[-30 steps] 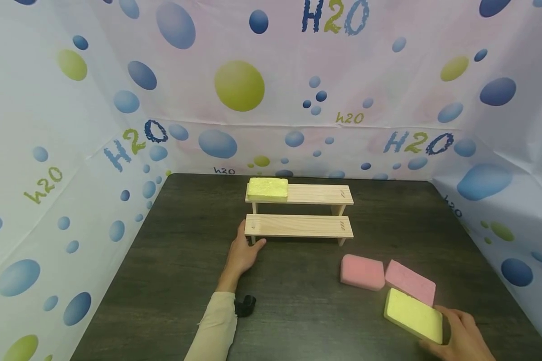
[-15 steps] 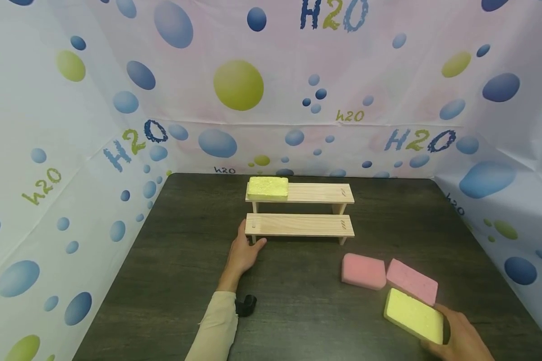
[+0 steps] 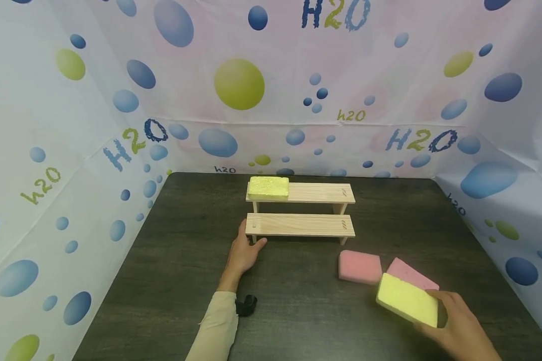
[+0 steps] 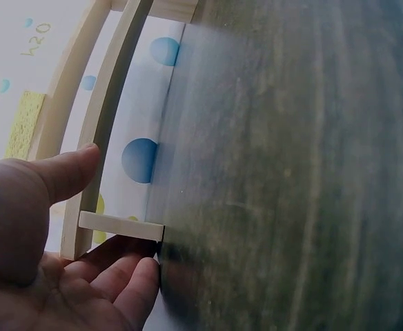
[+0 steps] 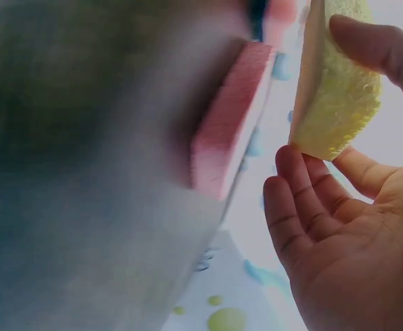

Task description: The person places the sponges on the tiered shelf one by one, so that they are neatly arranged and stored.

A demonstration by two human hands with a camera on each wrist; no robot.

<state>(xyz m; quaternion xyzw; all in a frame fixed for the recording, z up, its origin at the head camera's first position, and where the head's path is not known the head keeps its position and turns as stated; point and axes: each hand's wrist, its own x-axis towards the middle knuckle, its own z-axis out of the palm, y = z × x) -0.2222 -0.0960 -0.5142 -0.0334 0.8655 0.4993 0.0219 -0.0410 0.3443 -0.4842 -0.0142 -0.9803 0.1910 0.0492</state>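
Observation:
My left hand (image 3: 243, 254) grips the left end of a two-tier wooden stand (image 3: 300, 225). In the left wrist view its thumb lies on the lower board (image 4: 110, 103), while the other fingers are at the outer side of the support leg (image 4: 122, 225). Near the front right, my right hand (image 3: 462, 326) holds a yellow sponge (image 3: 408, 300) by its right end, between thumb and fingers. The right wrist view has this sponge (image 5: 343, 89) raised off the table, above a pink sponge (image 5: 232, 121). Another yellow sponge (image 3: 268, 187) lies at the left of the upper board.
Two pink sponges lie on the dark table (image 3: 298, 301): one (image 3: 360, 267) right of the stand's front, the other (image 3: 413, 274) partly covered by the held sponge. A printed curtain (image 3: 280, 75) encloses the back and sides.
My right hand has lifted the yellow sponge and moved it slightly forward and left, over part of a pink sponge. The other pink sponge has shifted a little left. My left hand stays put.

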